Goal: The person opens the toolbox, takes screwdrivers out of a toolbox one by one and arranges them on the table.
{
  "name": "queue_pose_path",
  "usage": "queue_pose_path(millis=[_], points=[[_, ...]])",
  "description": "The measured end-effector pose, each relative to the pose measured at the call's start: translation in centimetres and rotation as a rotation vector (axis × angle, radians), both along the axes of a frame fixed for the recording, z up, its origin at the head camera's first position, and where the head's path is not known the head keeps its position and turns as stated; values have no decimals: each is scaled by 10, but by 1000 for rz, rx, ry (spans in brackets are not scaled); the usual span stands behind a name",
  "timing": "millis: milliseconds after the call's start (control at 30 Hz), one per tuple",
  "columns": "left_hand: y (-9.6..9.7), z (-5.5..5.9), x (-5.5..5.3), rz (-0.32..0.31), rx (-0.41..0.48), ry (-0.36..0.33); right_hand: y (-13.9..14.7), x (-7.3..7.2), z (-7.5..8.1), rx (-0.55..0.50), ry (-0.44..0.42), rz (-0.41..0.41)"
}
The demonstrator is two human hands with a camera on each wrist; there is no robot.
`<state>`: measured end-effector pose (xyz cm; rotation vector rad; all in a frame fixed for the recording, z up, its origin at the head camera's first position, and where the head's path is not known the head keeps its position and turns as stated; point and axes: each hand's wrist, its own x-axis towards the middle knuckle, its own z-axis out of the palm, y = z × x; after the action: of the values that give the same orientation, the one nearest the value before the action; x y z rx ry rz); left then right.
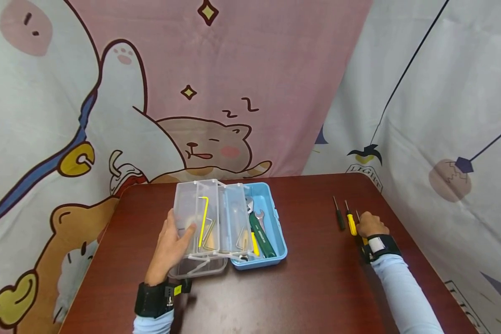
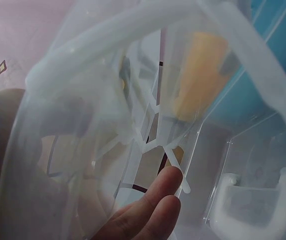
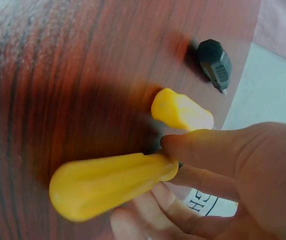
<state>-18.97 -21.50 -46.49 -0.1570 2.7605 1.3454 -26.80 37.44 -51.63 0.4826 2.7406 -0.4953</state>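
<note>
My left hand point(image 1: 170, 243) grips the left side of a clear plastic tray point(image 1: 185, 197), thumb over its edge. In the left wrist view, two fingertips point(image 2: 165, 182) show beside the translucent plastic. The tray stands raised at the left of a light blue toolbox point(image 1: 279, 227) and holds a yellow hex key point(image 1: 203, 220) and several metal hex keys. At the table's right, my right hand point(image 1: 372, 226) pinches a yellow-handled screwdriver point(image 3: 108, 187) near the shaft end of its handle; its tip is hidden. Another yellow-handled screwdriver point(image 1: 351, 224) and a black-handled screwdriver point(image 1: 339, 218) lie left of that hand.
Inside the blue toolbox lie a green-handled adjustable wrench point(image 1: 262, 236) and a metal spanner point(image 1: 260, 218). A clear lid point(image 1: 198, 269) sits below the tray. The brown table point(image 1: 309, 287) meets a printed cloth point(image 1: 275, 93) at its back and right edges.
</note>
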Motion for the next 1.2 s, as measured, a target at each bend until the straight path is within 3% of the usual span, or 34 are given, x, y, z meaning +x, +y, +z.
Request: queue_pose_path(millis=[667,1067,1200], points=[[0,-1,0,1,12,9,-1,7,5,-19,-20,24],[-1,-2,0,5,7,27,-7,10,16,-26,-45,84],[-1,-2,0,-1,4,31,-14,12,22,-15,-16,95]])
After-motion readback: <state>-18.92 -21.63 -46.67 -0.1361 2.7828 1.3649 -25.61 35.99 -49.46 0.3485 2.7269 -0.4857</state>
